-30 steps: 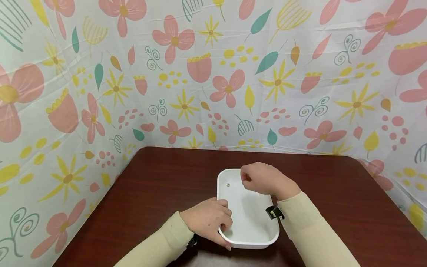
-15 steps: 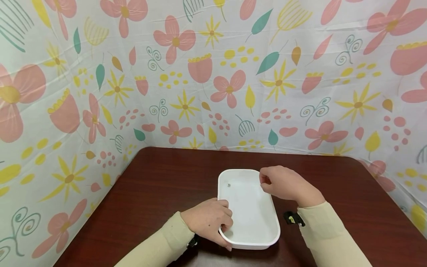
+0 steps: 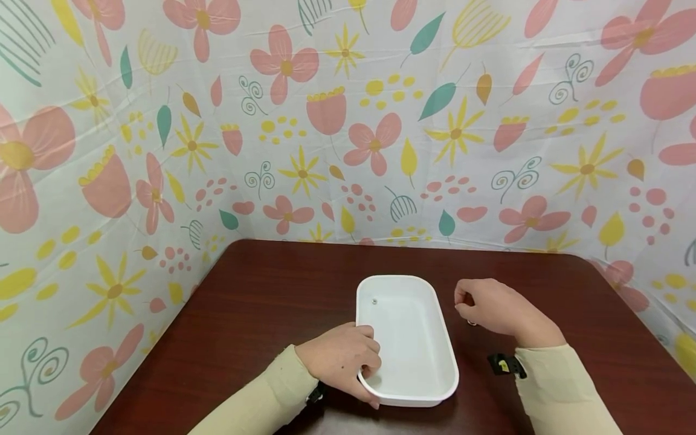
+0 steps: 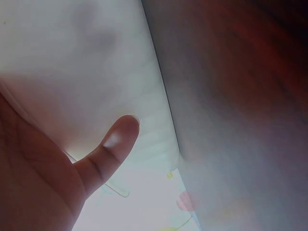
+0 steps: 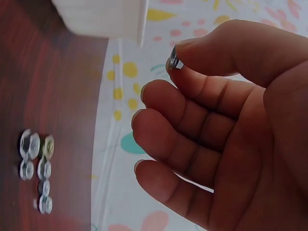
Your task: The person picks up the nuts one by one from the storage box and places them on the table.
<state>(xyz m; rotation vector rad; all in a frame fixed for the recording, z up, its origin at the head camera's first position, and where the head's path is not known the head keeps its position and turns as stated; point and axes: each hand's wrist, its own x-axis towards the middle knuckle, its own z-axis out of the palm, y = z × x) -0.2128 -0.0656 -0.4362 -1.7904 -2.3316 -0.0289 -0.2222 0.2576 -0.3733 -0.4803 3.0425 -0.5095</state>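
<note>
A white tray [image 3: 410,344] with rounded corners stands on the table. My left hand [image 3: 344,356] grips its near left corner, fingers over the rim and inside, thumb on the outer wall. In the left wrist view the thumb [image 4: 118,142] lies against the white side. My right hand [image 3: 492,307] is above the table, right of the tray and apart from it. In the right wrist view its thumb and forefinger pinch a small shiny metal nut [image 5: 174,58]; the other fingers curl loosely. One small metal nut [image 3: 374,301] lies inside the tray near its far left corner.
Several metal nuts [image 5: 44,169] of differing sizes lie grouped on the dark reddish-brown table [image 3: 288,284], mostly hidden under the right hand in the head view; one ring-shaped edge [image 3: 472,322] shows. A flower-patterned cloth [image 3: 348,121] hangs behind and to the left.
My right hand has moved right, from over the tray to over the table beside it. My left hand keeps its grip on the tray, and the nut inside stays in place.
</note>
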